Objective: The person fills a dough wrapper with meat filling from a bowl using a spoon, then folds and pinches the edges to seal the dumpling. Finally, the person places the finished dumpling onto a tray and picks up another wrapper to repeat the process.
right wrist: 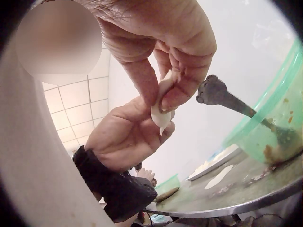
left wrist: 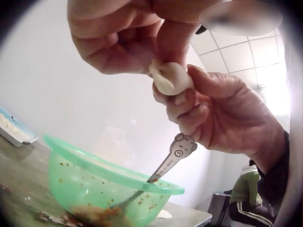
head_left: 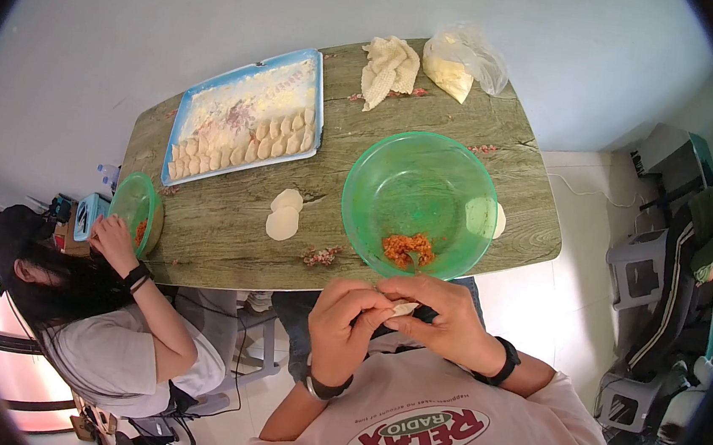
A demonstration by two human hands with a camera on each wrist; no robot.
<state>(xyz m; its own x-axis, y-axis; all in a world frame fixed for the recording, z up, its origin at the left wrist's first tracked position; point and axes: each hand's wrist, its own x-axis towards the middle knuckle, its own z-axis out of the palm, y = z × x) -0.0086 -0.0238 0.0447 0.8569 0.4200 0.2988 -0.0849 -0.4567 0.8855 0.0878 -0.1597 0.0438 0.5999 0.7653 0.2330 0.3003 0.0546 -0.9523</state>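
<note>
While fingers [left wrist: 213, 84] pinch a dumpling [left wrist: 173, 79], wood-grain table [head_left: 202, 239], pale wall [head_left: 179, 16], tiled floor [head_left: 581, 221]

A crumpled cream cloth [head_left: 389, 69] lies near the far edge of the table [head_left: 525, 229], just beside a clear plastic bag [head_left: 464, 62] with pale contents. At the left sits a person in a white T-shirt [head_left: 121, 346] and black cap [head_left: 20, 235], while a white cable [head_left: 592, 191] crosses the pale floor [head_left: 528, 297] and a grey stool [head_left: 636, 268] stands at the right, near someone in a green top [left wrist: 247, 189].
</note>
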